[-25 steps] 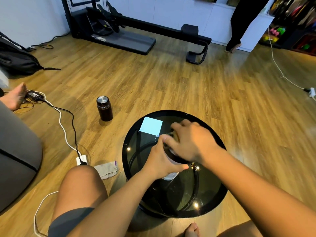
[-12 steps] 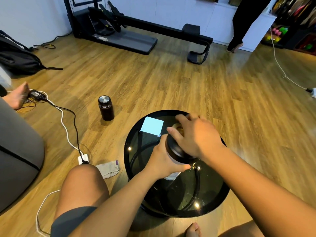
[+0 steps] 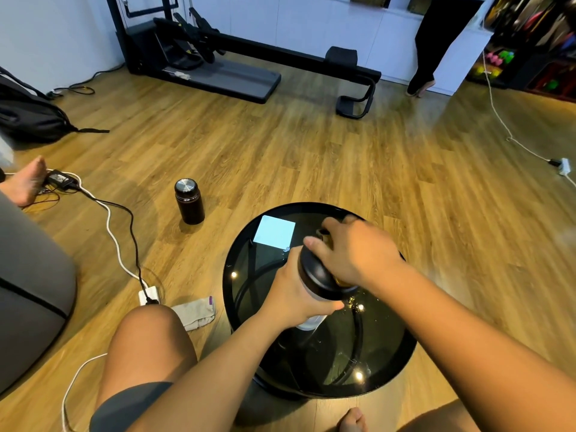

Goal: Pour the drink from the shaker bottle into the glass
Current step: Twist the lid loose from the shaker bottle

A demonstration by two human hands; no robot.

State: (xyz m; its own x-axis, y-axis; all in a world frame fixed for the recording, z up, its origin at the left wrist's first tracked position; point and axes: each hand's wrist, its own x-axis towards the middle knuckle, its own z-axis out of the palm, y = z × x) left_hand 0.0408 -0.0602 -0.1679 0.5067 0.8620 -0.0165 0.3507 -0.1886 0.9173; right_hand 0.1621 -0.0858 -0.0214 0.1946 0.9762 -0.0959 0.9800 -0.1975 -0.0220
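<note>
Above the round black glass table (image 3: 243, 310), your left hand (image 3: 293, 297) grips the body of the shaker bottle (image 3: 314, 275), held upright, while your right hand (image 3: 358, 251) clasps its dark lid from above, beside a pale square card (image 3: 274, 230).

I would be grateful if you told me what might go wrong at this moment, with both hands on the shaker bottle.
1. The right hand is working the black lid of the translucent shaker bottle, held by the left hand; if the lid pops free, drink may splash on the round black glass table.
2. No glass is clearly visible, so pouring may miss.
3. The pale blue square card lies close and could get wet.
</note>
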